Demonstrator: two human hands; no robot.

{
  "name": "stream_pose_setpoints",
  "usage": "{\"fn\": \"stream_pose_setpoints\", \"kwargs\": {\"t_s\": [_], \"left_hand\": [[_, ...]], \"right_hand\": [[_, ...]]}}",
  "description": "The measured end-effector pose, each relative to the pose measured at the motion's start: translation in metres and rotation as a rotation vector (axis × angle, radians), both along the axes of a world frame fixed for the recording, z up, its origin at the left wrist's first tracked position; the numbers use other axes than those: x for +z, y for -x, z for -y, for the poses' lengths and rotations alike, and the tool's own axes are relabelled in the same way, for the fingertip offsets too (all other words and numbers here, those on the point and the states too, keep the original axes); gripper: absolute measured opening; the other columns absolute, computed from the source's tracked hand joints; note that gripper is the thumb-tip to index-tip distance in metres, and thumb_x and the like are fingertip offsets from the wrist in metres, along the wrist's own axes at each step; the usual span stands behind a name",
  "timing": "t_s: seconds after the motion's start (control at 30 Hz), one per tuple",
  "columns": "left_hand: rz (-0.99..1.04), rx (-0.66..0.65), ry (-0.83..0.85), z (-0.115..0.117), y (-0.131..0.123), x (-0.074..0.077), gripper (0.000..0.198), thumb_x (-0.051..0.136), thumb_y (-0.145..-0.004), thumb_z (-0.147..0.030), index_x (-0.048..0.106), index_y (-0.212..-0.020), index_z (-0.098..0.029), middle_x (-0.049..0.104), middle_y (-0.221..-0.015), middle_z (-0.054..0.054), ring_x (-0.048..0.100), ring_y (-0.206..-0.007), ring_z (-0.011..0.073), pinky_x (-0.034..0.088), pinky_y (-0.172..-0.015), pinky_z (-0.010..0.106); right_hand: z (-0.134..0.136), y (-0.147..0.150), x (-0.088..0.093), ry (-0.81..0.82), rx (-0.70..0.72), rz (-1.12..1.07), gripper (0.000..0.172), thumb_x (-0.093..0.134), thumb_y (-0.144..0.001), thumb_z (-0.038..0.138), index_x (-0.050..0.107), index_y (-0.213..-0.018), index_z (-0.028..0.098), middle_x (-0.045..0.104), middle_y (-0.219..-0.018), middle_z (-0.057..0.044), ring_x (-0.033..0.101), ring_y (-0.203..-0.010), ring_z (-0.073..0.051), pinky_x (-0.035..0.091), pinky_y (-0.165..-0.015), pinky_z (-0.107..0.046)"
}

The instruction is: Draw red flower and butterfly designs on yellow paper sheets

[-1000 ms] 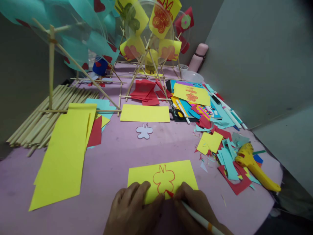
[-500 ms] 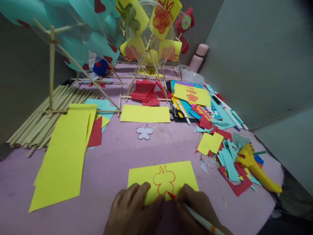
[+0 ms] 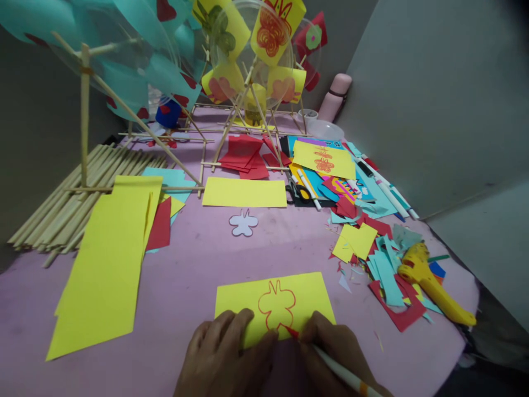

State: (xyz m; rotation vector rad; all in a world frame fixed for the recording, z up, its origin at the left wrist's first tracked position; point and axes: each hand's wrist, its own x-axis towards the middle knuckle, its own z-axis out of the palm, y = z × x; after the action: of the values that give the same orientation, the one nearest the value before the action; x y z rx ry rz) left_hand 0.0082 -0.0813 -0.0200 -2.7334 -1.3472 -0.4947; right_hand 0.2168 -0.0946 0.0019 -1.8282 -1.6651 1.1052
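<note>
A yellow paper [image 3: 239, 298] with a red butterfly outline lies at the front of the table. My left hand [image 3: 229, 350] rests flat on its lower left part, fingers spread, holding nothing. My right hand [image 3: 334, 353] grips a white marker [image 3: 341, 375] whose red tip touches the paper at the bottom of the outline. Farther back lies a small white butterfly cutout [image 3: 243, 223], and behind that a blank yellow strip [image 3: 244, 192].
Yellow sheets [image 3: 105, 264] and wooden sticks [image 3: 61, 204] lie at the left. Scissors [image 3: 300, 193], paper scraps [image 3: 386, 270] and a yellow glue gun [image 3: 433, 286] are at the right. Stick stands with paper pinwheels rise at the back, near a pink bottle [image 3: 335, 98].
The view has shifted very slightly. Both hands and the marker stay in almost the same place on the paper.
</note>
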Motion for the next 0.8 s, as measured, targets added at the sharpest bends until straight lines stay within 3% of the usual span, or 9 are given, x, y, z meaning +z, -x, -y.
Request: {"fn": "stream_pose_setpoints", "kwargs": {"t_s": [0.2,0.5,0.8], "left_hand": [[0.015,-0.001,0.011,0.000,0.000,0.001,0.035,0.058,-0.081,-0.026,0.060,-0.110,-0.045,0.060,-0.109,0.002,0.054,-0.098,0.0251,0.044,-0.079,0.040],[0.035,-0.044,-0.037,-0.003,0.005,-0.002,0.028,0.049,-0.089,-0.033,0.060,-0.112,-0.044,0.061,-0.108,0.001,0.054,-0.096,0.0244,0.044,-0.077,0.038],[0.066,-0.001,0.018,0.000,0.001,-0.002,0.030,0.052,-0.086,-0.031,0.059,-0.110,-0.046,0.060,-0.108,0.001,0.054,-0.096,0.0244,0.044,-0.077,0.039]], "right_hand": [[-0.001,0.003,0.008,-0.037,-0.049,-0.018,0.012,0.048,-0.073,0.021,0.046,-0.062,0.023,0.050,-0.048,0.005,0.047,-0.044,-0.012,0.034,-0.046,-0.022],[-0.003,0.003,0.013,0.009,-0.051,-0.054,0.014,0.046,-0.075,0.027,0.041,-0.062,0.023,0.044,-0.046,0.005,0.043,-0.044,-0.012,0.032,-0.045,-0.022],[-0.003,0.008,0.016,0.052,-0.116,-0.081,0.019,0.046,-0.075,0.034,0.037,-0.061,0.023,0.034,-0.048,0.007,0.036,-0.044,-0.011,0.027,-0.046,-0.023]]}}
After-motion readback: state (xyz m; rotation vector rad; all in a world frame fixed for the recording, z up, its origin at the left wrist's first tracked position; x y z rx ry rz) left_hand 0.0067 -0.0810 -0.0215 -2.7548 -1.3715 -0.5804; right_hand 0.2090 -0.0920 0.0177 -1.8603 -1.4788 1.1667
